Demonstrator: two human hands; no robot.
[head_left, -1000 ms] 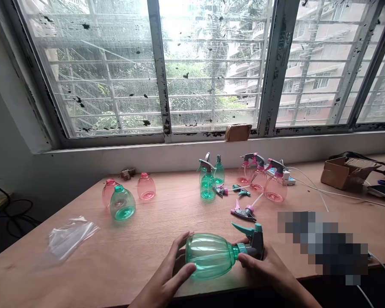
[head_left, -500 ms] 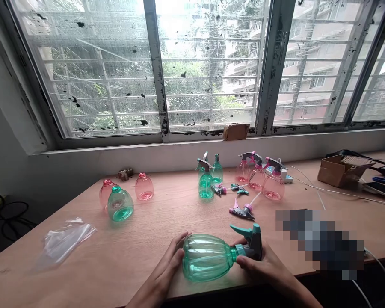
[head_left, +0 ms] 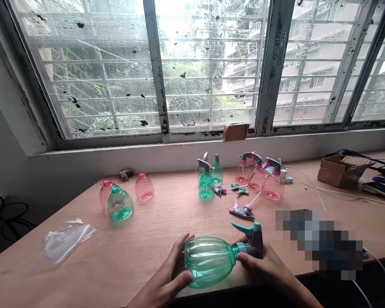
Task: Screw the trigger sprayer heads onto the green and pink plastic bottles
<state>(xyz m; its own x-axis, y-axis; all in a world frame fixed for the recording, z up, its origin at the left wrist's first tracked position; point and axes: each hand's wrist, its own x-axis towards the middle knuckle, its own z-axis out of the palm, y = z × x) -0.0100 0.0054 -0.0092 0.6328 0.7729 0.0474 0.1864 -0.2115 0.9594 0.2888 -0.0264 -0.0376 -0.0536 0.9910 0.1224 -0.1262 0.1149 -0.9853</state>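
A clear green spray bottle lies on its side in the air over the table's front edge, its base to the left. My right hand is closed around the collar and grey-and-teal spray head, with the thumb on the near side. My left hand cups the base, thumb on the near lower edge and fingers partly hidden behind. Beyond the bottle, a loose pink-and-grey spray head lies on the table, and other loose heads lie farther back.
Two pink bottles and a green one without heads stand at left, near a plastic bag. Green bottles and pink bottles with heads stand at the back. Farther right are a cardboard box, cables and a blurred-out object.
My left hand's grip on the base has shifted: its thumb is lower and farther from the fingers. The bottle has tilted slightly, base downward, and the right hand keeps its hold on the neck.
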